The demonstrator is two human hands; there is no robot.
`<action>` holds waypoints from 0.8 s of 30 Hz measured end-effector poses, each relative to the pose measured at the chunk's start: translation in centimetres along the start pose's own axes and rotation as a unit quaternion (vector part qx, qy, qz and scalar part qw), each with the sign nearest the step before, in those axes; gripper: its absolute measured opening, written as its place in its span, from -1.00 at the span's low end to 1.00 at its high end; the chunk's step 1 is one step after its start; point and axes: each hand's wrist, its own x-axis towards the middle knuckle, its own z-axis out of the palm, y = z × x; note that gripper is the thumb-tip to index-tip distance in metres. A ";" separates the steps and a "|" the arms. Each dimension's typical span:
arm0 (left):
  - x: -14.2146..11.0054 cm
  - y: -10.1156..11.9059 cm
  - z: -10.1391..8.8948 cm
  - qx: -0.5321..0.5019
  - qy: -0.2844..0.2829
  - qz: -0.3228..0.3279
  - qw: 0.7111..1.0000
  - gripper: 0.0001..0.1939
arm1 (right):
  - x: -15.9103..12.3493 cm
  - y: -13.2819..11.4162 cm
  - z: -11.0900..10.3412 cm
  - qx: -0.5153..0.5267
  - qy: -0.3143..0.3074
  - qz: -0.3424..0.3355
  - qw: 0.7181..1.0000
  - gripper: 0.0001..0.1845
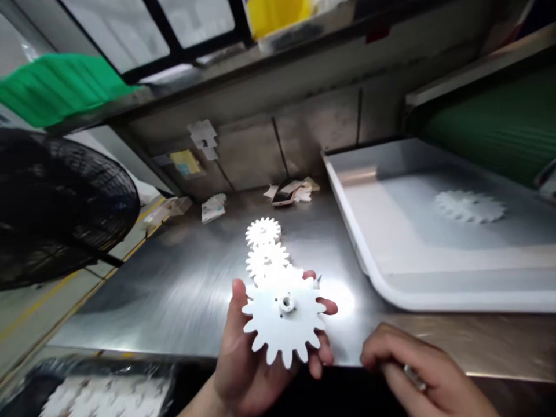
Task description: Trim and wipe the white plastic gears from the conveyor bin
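Note:
My left hand [243, 359] holds a large white plastic gear [282, 321] flat on its fingers, with the thumb on the gear's left edge and the hub facing up. Two smaller white gears [264, 246] lie on the steel table [182, 284] just beyond it, one behind the other. My right hand [417, 370] rests curled at the table's front edge, right of the gear, fingers closed with nothing visible in them and a ring on one finger. Another white gear [469, 205] lies in the white tray [382, 284] on the right.
A black fan [56, 208] stands at the left. Paper scraps [291, 192] and a small packet [212, 207] lie at the table's back wall. A bag of white gears [99, 397] sits below the front edge at lower left. Green material [495, 124] lies behind the tray.

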 end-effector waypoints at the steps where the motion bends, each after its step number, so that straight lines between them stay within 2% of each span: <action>1: -0.8 -0.6 -0.6 -0.016 0.009 -0.002 1.000 -0.09 | -0.1 0.0 0.1 -0.008 0.000 0.004 1.000 -0.79; 5: -3.2 -1.8 -2.0 -0.064 0.011 -0.004 0.998 -0.01 | -0.5 -0.7 0.5 -0.038 0.012 0.046 0.998 -0.75; 10: -4.8 -1.8 -2.1 -0.150 -0.021 -0.030 0.988 0.01 | -0.5 -1.6 1.2 -0.089 0.048 0.081 0.992 -0.83; 12: -5.2 -1.6 -1.9 -0.167 -0.018 -0.031 0.985 0.02 | -0.6 -2.0 1.5 -0.111 0.065 0.070 0.989 -0.85; 15: -5.8 -1.4 -1.7 -0.172 -0.013 -0.024 0.985 0.02 | -0.7 -2.9 1.8 -0.100 0.062 0.008 0.993 -0.83; 18: -6.7 -1.6 -2.2 -0.114 -0.012 0.003 0.993 -0.01 | -0.7 -4.0 2.2 -0.067 0.046 -0.038 0.996 -0.82; 20: -7.4 -1.8 -2.9 -0.027 0.003 0.035 0.999 -0.12 | -0.5 -5.0 2.6 -0.061 0.044 -0.035 0.997 -0.85; 24: -8.6 -2.1 -4.3 0.107 0.003 0.087 0.990 -0.29 | 0.3 -6.8 3.6 -0.046 0.020 -0.030 0.998 -0.82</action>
